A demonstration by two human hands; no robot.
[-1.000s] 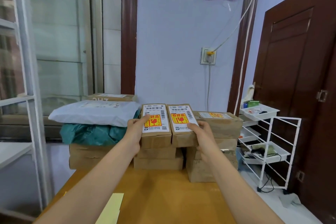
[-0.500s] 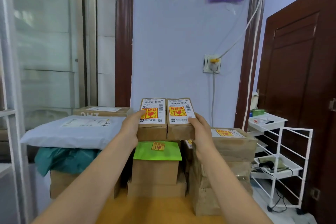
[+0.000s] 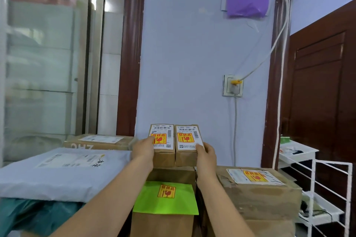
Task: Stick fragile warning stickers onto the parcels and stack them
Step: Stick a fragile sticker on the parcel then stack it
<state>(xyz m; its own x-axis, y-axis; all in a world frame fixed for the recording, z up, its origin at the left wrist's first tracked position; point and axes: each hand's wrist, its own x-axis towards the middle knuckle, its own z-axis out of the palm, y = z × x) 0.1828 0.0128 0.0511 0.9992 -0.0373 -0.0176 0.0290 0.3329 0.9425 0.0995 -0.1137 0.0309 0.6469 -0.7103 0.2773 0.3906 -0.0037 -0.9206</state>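
Both stickered small boxes have risen since a second ago, left hand [image 3: 144, 148] gripping the left box [image 3: 162, 145], right hand [image 3: 206, 155] the right box [image 3: 187, 144], above the middle stack [image 3: 171, 174], ready for stacking.

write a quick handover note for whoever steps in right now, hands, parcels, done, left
Left hand grips the left small box; right hand grips the right small box.
Both boxes are held side by side above a brown carton behind the green parcel.
Done: both carry red-yellow fragile stickers, as do the green parcel and the big carton on the right.
Left: set the pair down on the stack.
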